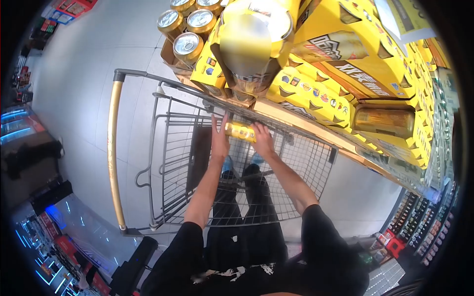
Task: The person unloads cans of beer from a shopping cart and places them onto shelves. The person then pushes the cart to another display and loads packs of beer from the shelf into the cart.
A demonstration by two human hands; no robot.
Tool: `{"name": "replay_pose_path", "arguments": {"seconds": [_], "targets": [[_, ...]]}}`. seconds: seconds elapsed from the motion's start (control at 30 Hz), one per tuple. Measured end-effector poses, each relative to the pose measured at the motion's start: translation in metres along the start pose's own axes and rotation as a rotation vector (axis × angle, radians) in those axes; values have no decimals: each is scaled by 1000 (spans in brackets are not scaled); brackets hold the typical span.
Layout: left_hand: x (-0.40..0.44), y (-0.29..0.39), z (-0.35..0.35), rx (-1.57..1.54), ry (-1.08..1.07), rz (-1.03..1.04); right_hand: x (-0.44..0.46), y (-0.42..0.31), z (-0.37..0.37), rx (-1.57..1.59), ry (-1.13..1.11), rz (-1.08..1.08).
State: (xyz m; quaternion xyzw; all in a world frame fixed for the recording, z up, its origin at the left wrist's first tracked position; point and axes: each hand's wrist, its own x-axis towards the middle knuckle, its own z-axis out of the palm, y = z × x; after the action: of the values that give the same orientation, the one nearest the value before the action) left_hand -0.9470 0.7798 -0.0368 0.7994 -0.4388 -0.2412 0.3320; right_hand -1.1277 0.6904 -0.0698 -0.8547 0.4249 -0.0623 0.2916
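A small yellow can or pack (240,132) is held level over the wire shopping cart (173,148). My right hand (262,140) grips its right end with bent fingers. At its left end is my left hand (220,138), fingers stretched upward and apart, the palm side against or very near the item. Both hands are above the cart basket, close to the edge of the display. Beyond them stand yellow multipacks (308,96) and gold cans (188,45) with silver tops.
The cart's yellow handle bar (114,148) is at the left. A wooden display edge (316,129) runs diagonally along the cart's far side. Large yellow cartons (355,54) are stacked at the upper right. Shelves of small goods (419,222) stand at the lower right.
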Motion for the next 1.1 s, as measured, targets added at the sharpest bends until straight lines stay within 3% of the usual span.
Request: {"name": "replay_pose_path", "arguments": {"seconds": [0.13, 0.23, 0.37, 0.5, 0.57, 0.67, 0.7, 0.87, 1.07, 1.1], "targets": [[-31, -9, 4, 484, -82, 230, -7, -5, 2, 18, -34, 56], [-40, -10, 3, 424, -193, 198, -21, -14, -6, -48, 108, 0], [-51, -13, -10, 287, -296, 166, -66, -40, -31, 84, 136, -17], [-67, -29, -30, 64, -411, 210, -142, -58, -52, 188, -79, 122], [-92, -34, -47, 352, -607, 276, -181, -50, -61, 240, -152, 139], [-111, -10, -86, -107, -876, -18, -220, -34, -86, 326, -145, 182], [-123, -9, -91, -140, -747, 163, -224, -36, -99, 302, -160, 287], [-130, 95, -140, -225, -731, 345, -230, -40, -152, 340, 76, 255], [-96, 247, -169, -225, -600, 727, -208, -56, -244, 134, 833, -21], [-90, 271, -175, -219, -616, 716, -207, -63, -270, 179, 874, 30]]}}
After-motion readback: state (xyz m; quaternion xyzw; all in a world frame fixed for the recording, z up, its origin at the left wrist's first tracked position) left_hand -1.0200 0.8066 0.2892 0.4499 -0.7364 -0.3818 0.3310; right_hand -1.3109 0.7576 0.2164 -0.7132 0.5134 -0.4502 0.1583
